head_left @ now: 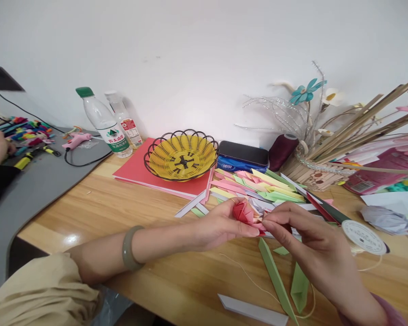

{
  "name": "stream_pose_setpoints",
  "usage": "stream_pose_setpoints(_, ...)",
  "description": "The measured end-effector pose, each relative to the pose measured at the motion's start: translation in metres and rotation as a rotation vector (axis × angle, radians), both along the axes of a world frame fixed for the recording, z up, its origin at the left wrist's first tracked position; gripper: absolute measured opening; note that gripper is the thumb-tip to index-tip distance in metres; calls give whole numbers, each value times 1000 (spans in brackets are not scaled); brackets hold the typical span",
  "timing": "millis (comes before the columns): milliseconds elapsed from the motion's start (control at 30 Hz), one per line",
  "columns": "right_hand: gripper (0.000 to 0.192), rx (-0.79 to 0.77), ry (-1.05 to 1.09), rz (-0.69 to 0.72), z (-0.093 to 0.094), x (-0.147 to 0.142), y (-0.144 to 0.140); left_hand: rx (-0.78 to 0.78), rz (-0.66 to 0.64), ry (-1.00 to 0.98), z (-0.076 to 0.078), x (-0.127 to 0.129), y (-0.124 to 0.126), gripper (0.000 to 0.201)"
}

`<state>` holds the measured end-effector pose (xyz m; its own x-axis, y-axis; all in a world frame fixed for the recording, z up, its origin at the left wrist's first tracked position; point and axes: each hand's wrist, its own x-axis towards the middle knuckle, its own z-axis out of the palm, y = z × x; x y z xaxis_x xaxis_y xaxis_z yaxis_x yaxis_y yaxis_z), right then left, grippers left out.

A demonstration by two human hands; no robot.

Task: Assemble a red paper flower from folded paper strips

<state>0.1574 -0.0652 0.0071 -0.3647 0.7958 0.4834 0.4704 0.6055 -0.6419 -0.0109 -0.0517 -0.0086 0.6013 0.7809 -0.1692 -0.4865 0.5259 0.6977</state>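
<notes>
We are holding the folded red paper piece [245, 212] above the wooden surface [129, 213], left hand [221, 224] pinching one side, right hand [306, 235] pinching the other. We are judging that short, firm fingertip pinches keep its creases from springing open.

— What are the hands doing?
— The left hand [221, 224] and right hand [304, 235] pinch a red paper flower [246, 212] together.
— What's far behind?
— A yellow basket [181, 155] on red paper [136, 170].
</notes>
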Motion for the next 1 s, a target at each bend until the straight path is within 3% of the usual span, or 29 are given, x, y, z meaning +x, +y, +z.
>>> stream_pose_setpoints(133, 14, 287, -79, -26, -4, -1, -4, -28, 6, -26, -1, 0, 0, 31)
stream_pose_setpoints(267, 20, 476, -189, -25, -8, 4, -6, -20, -11, -24, -2, 0, -1, 31)
stream_pose_setpoints(433, 23, 709, -383, 95, -8, 17, -7, -44, -29, 6, -1, 0, -2, 32)
stream_pose_setpoints(533, 20, 627, -287, 130, -3, 14, -7, -31, -22, 1, 0, 0, -2, 31)
stream_pose_setpoints(633, 14, 376, -85, 49, 4, 6, -6, -26, -8, 6, 0, -1, -1, 34)
stream_pose_setpoints(767, 6, 83, 2, -16, 4, 1, -4, -55, 7, 48, 1, -1, -1, 47)
stream_pose_setpoints(1000, 4, 23, 35, -30, 2, 0, -4, -100, 39, 65, 6, -1, -3, 67)
